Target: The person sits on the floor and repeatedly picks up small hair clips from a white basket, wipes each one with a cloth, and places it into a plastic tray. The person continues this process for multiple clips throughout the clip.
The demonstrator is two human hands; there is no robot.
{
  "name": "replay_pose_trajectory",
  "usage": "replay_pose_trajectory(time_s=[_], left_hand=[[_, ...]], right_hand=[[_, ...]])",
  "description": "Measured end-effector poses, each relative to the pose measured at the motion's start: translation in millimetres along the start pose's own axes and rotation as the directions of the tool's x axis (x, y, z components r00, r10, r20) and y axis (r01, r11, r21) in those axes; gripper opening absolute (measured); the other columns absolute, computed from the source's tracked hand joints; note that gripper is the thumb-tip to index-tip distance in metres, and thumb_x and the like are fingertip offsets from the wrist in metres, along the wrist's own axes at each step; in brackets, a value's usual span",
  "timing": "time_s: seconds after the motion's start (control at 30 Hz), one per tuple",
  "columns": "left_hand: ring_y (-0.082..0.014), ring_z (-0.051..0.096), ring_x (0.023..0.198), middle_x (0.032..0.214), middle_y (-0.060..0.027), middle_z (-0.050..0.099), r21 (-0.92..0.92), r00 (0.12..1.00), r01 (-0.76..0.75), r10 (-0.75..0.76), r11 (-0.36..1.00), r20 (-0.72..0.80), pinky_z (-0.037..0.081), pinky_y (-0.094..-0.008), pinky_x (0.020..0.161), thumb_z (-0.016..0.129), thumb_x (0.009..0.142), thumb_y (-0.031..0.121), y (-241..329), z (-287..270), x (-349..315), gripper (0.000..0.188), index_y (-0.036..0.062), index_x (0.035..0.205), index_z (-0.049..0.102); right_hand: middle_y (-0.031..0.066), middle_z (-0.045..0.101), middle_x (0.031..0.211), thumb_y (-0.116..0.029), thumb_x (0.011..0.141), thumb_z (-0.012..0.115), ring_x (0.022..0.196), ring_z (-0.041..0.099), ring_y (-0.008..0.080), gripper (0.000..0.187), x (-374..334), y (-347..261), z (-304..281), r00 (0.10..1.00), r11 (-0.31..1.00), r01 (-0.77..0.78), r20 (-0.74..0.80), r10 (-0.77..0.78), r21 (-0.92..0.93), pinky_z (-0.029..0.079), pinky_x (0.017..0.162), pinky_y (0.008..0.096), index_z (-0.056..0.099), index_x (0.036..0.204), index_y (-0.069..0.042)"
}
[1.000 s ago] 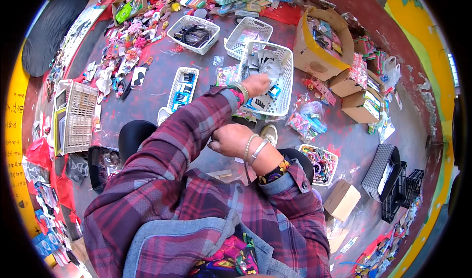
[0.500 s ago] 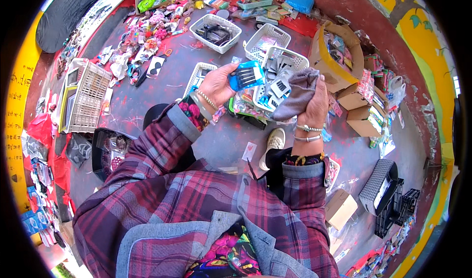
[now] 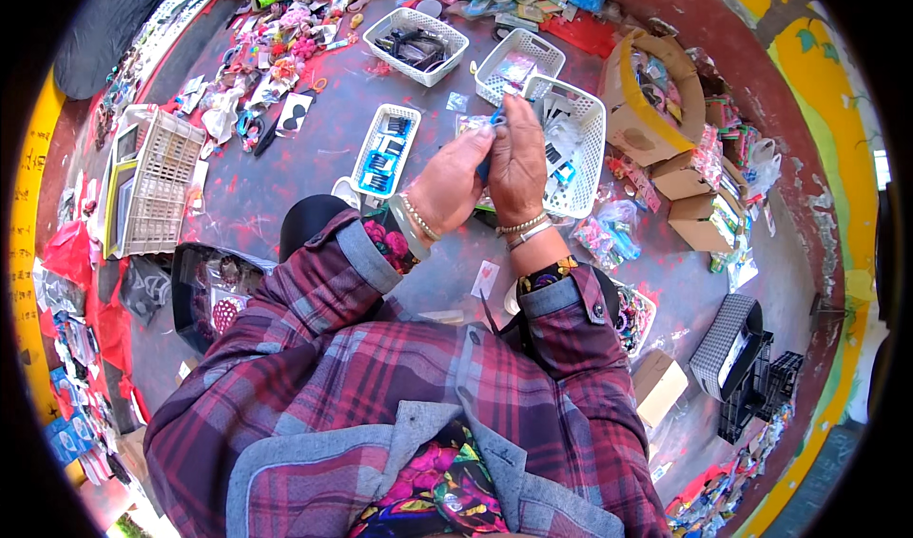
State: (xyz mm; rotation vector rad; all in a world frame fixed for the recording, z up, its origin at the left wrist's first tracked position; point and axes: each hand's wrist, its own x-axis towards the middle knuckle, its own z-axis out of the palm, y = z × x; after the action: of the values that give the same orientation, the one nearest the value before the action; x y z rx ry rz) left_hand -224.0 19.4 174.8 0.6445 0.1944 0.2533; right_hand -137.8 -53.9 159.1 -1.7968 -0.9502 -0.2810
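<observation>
In front of my chest, my left hand (image 3: 453, 181) and my right hand (image 3: 518, 163) are brought together, palms facing. Pinched between them is a small blue packet (image 3: 496, 117); only slivers of it show, and its face is hidden. Just left of my hands lies a narrow white basket (image 3: 358, 179) holding blue packs with black strips (image 3: 382, 161). Close on the right, a larger white basket (image 3: 596, 165) holds white and blue packs (image 3: 563, 144), partly covered by my right hand. The grey cloth is not visible.
Two more white baskets (image 3: 460, 55) (image 3: 557, 63) stand farther off. Hair ornaments (image 3: 285, 53) are strewn at the far left. A cardboard box (image 3: 656, 144) stands at the right. A beige crate (image 3: 160, 191) and a black tub (image 3: 181, 296) are at the left.
My right hand has moved left to meet my left hand, and the blue packet is now mostly covered. The grey cloth has gone from sight. The narrow basket shows more fully.
</observation>
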Motion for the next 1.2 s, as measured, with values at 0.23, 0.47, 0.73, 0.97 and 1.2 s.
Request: replay_pose_trajectory(time_s=[0.23, 0.47, 0.73, 0.97, 1.2], left_hand=[[-0.017, 0.053, 0.106, 0.117, -0.0072, 0.053, -0.147, 0.981, 0.14, -0.117, 0.979, 0.153, 0.041, -0.0321, 0.093, 0.037, 0.096, 0.022, 0, -2, 0, 0.034, 0.0018, 0.121, 0.046], [-0.0211, 0.053, 0.106, 0.117, -0.0115, 0.053, -0.397, 1.0, -0.003, -0.003, 0.918, -0.014, 0.042, -0.0374, 0.094, 0.03, 0.097, 0.023, 27, -10, 15, 0.034, 0.0019, 0.121, 0.042], [-0.0159, 0.055, 0.098, 0.106, -0.0064, 0.057, -0.202, 0.999, -0.008, 0.001, 0.979, -0.037, 0.043, -0.0333, 0.091, 0.036, 0.096, 0.027, 10, -17, 20, 0.031, 0.003, 0.112, 0.049], [-0.0193, 0.056, 0.095, 0.099, -0.0081, 0.058, -0.372, 0.99, 0.141, -0.142, 0.917, 0.026, 0.046, -0.0331, 0.085, 0.043, 0.094, 0.029, 20, -13, 18, 0.027, 0.0048, 0.105, 0.052], [-0.0237, 0.055, 0.102, 0.109, -0.0138, 0.057, -0.356, 0.983, 0.001, -0.067, 0.934, -0.172, 0.043, -0.0404, 0.092, 0.039, 0.095, 0.024, 14, -29, 27, 0.03, 0.0025, 0.114, 0.05]], right_hand=[[0.0033, 0.06, 0.071, -0.02, 0.087, 0.048, 0.06, 0.056, 0.014, 0.02, 16, 55, -5, 0.5, 0.019, -0.726, 0.509, 0.701, 0.687, 0.044, 0.056, 0.0291, 0.058, 0.081, -0.004], [0.0097, 0.062, 0.083, -0.013, 0.087, 0.046, 0.068, 0.063, 0.0188, 0.022, 18, 34, -14, 0.59, 0.017, -0.681, 0.535, 0.606, 0.732, 0.054, 0.063, 0.0304, 0.057, 0.097, 0.003], [-0.001, 0.06, 0.084, -0.015, 0.083, 0.062, 0.07, 0.056, 0.0061, 0.022, 15, 23, -22, 0.656, 0.173, -0.7, 0.528, 0.54, 0.693, 0.047, 0.062, 0.022, 0.06, 0.099, -0.001], [0.0074, 0.062, 0.087, -0.007, 0.068, 0.068, 0.081, 0.059, 0.0236, 0.027, 15, -8, -27, 0.926, 0.93, 0.348, 0.195, -0.322, -0.12, 0.048, 0.072, 0.0314, 0.065, 0.095, -0.008], [0.0098, 0.061, 0.102, -0.014, 0.08, 0.063, 0.091, 0.057, 0.0213, 0.033, 22, 3, -43, 0.931, 0.768, -0.365, 0.207, 0.3, 0.527, 0.045, 0.082, 0.0296, 0.058, 0.11, -0.001]])
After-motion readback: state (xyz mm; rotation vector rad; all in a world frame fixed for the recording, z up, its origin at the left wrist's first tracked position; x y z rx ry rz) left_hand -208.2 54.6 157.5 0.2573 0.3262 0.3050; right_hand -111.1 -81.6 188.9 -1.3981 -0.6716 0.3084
